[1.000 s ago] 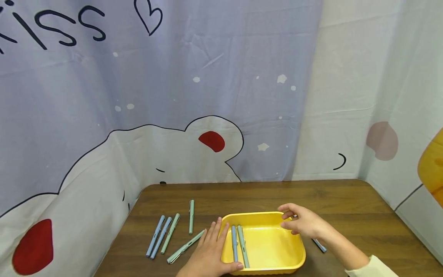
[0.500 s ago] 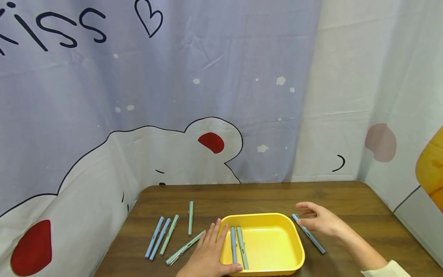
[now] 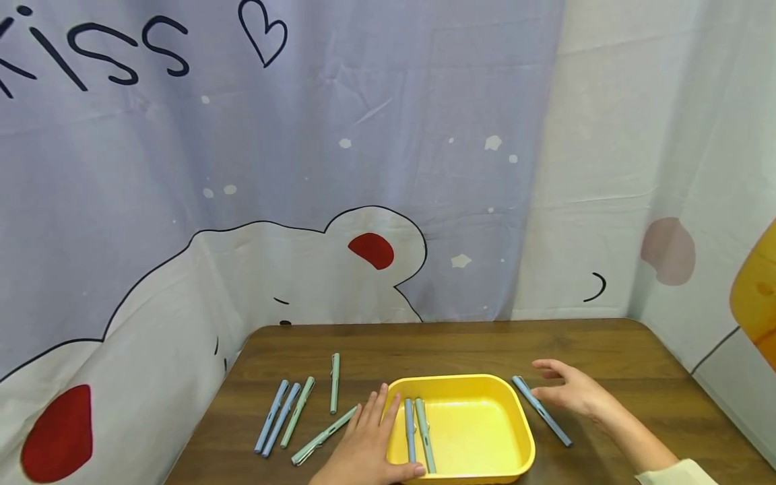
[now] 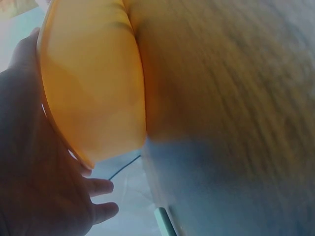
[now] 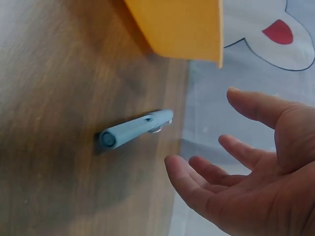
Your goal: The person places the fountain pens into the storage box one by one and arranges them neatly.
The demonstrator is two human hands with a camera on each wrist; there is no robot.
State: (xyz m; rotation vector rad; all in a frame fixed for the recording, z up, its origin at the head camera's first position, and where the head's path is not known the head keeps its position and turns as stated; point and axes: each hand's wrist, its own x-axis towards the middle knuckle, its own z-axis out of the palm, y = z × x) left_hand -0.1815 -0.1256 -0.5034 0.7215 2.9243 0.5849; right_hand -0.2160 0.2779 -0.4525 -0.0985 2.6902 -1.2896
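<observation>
A yellow tray [image 3: 475, 424] stands on the table with a blue pen [image 3: 409, 431] and a green pen [image 3: 425, 434] lying side by side near its left wall. My left hand [image 3: 366, 444] rests on the tray's left rim, fingers spread and thumb over the front edge. Right of the tray, a single blue pen [image 3: 541, 411] lies slantwise on the wood. Just beside that pen hovers my right hand [image 3: 572, 389], holding nothing. In the right wrist view its fingers [image 5: 189, 189] are loosely parted, apart from the pen [image 5: 135, 129].
Left of the tray lie two blue pens [image 3: 271, 416] and several green pens, one slanted green pen [image 3: 324, 436] reaching close to my left hand. The wooden table [image 3: 424, 347] ends at a printed curtain [image 3: 461, 202] behind.
My right hand has moved right, away from the tray's right rim, uncovering the blue pen there. The left hand and the pens have stayed in place.
</observation>
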